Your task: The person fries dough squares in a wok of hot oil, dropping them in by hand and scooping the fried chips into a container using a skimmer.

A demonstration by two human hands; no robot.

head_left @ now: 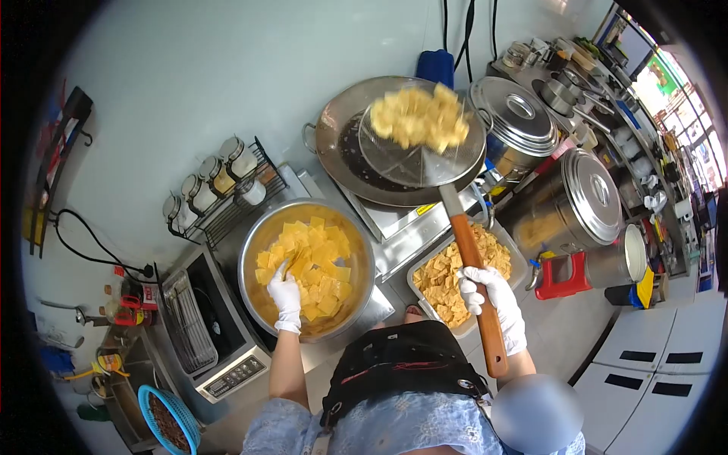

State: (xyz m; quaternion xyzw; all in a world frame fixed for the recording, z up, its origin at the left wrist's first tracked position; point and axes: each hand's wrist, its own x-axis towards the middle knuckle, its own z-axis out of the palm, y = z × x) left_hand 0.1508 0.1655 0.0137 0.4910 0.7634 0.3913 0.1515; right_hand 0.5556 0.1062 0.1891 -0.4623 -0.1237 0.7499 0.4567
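Long-handled mesh skimmer (453, 203), bearing pale-yellow pieces (421, 117): above wok (334, 125), towards the wall-side edge of the tabletop (377, 305). Right hand (494, 302), the nearer: fingers clamped around wooden handle (469, 250); long axis runs forward and leftward to the mesh. Left hand (286, 299): fingers among yellow squares (322, 280), steel bowl (362, 239), front edge; pinch cannot be told.

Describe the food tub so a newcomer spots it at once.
Start at the big wok by the wall. Below and right of it in the picture, partly behind a long wooden handle, is a rectangular, translucent tub. It is heaped with browned chips; the round steel bowl holds flat yellow squares instead.
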